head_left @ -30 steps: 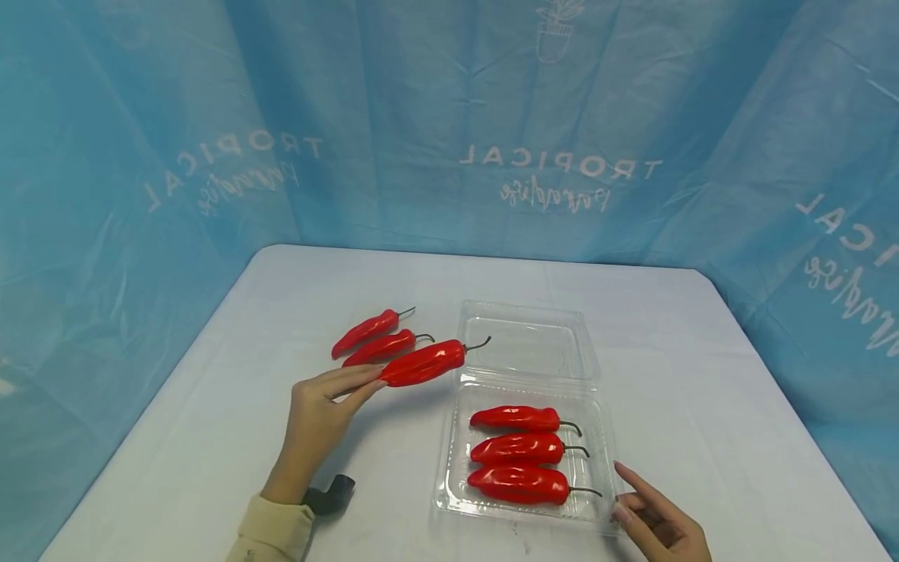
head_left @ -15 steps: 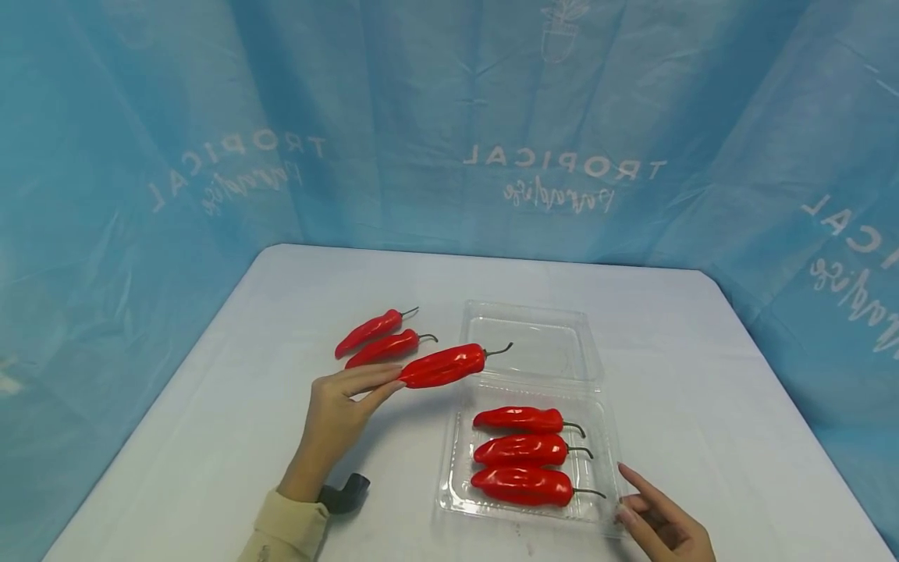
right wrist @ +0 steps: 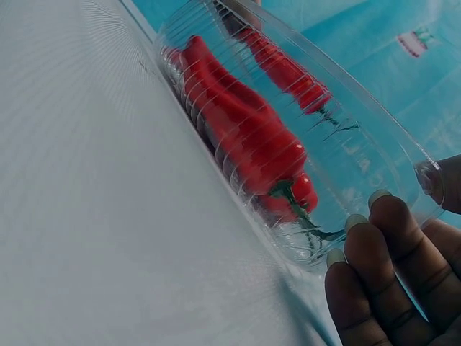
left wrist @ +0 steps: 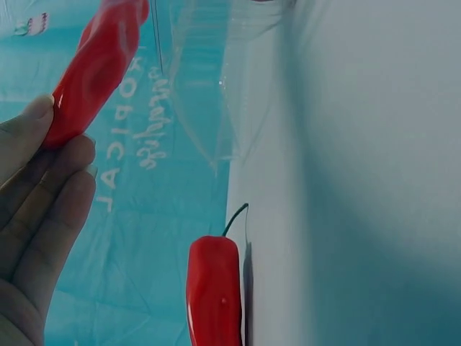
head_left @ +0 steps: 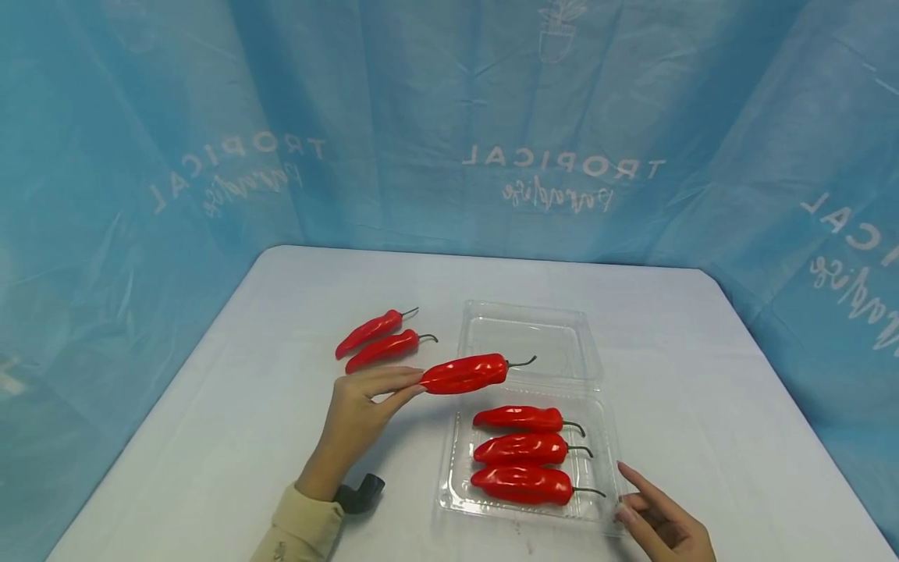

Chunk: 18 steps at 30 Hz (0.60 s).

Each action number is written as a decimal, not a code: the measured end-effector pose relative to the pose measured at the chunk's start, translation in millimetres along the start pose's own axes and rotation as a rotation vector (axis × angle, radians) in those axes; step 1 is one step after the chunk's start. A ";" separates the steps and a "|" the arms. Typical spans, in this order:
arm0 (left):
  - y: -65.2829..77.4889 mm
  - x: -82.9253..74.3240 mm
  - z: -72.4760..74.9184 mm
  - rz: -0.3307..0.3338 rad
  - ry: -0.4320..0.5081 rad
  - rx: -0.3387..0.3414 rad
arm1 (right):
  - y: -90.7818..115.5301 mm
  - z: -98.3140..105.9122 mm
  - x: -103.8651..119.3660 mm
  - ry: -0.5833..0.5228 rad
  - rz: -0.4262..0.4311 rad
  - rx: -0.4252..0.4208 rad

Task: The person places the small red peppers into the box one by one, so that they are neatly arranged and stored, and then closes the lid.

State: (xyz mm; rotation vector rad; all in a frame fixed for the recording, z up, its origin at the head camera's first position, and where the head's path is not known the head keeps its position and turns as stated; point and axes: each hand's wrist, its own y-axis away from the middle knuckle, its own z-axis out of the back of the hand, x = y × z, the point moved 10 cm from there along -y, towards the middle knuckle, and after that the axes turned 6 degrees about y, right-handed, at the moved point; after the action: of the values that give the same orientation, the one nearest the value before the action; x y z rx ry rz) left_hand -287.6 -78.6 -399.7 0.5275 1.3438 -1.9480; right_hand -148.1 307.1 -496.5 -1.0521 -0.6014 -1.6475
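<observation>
A creased blue sheet (head_left: 421, 86) hangs behind the white table (head_left: 232, 437) and along both its sides. Pale, mirrored lettering (head_left: 564, 160) on it reads TROPICAL Paradise, the rightmost copy only partly in view; a potted-plant outline (head_left: 556, 40) sits above the middle copy.

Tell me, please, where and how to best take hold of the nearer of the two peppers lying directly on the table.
I would pinch the nearer pepper across the middle of its body, from above and slightly from the near side: it lies flat, long and narrow, with the farther pepper close alongside. Its thin, bent stem seems a weaker hold.
</observation>
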 end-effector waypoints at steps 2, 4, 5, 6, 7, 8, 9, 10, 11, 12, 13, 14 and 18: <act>0.0 -1.5 -2.8 -0.005 0.003 0.011 | -0.1 -0.3 0.2 0.003 0.003 0.002; 0.2 -3.5 -6.3 -0.013 0.005 0.022 | -0.2 -0.3 0.0 0.003 0.003 0.001; 0.2 -4.5 -8.5 -0.018 0.011 0.030 | -0.2 -0.2 -0.2 0.003 0.003 -0.001; 0.1 -5.7 -10.8 -0.023 0.018 0.037 | -0.3 -0.2 -0.4 0.003 0.002 -0.001; 0.2 -6.6 -13.2 -0.027 0.025 0.044 | -0.4 -0.2 -0.6 0.003 0.001 -0.001; 0.3 -7.7 -15.8 -0.031 0.031 0.051 | -0.5 -0.2 -0.8 0.001 0.000 -0.002; 0.3 -8.8 -18.3 -0.032 0.035 0.057 | -0.6 -0.2 -0.7 0.002 0.002 -0.001; 0.1 -10.0 -20.9 -0.035 0.041 0.063 | -0.6 -0.3 -0.7 0.003 0.002 0.000; 0.0 -10.9 -23.6 -0.036 0.048 0.069 | -0.7 -0.4 -0.7 0.005 0.002 0.002; -0.2 -12.4 -26.1 -0.041 0.051 0.074 | -0.8 -0.4 -0.4 0.006 0.004 0.004; -0.4 -13.6 -28.8 -0.041 0.052 0.080 | -0.8 -0.4 -0.2 0.007 0.004 0.004; -0.6 -14.7 -31.3 -0.041 0.053 0.086 | -0.8 -0.5 0.1 0.009 0.006 0.005; 0.1 -19.0 -40.8 -0.041 0.059 0.110 | 0.0 -0.4 0.6 0.000 0.010 0.007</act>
State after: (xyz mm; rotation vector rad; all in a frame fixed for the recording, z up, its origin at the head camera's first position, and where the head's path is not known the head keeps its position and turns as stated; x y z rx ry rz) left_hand -277.1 -34.9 -402.5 0.6187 1.2984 -2.0634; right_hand -148.3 306.5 -496.3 -1.0482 -0.6006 -1.6354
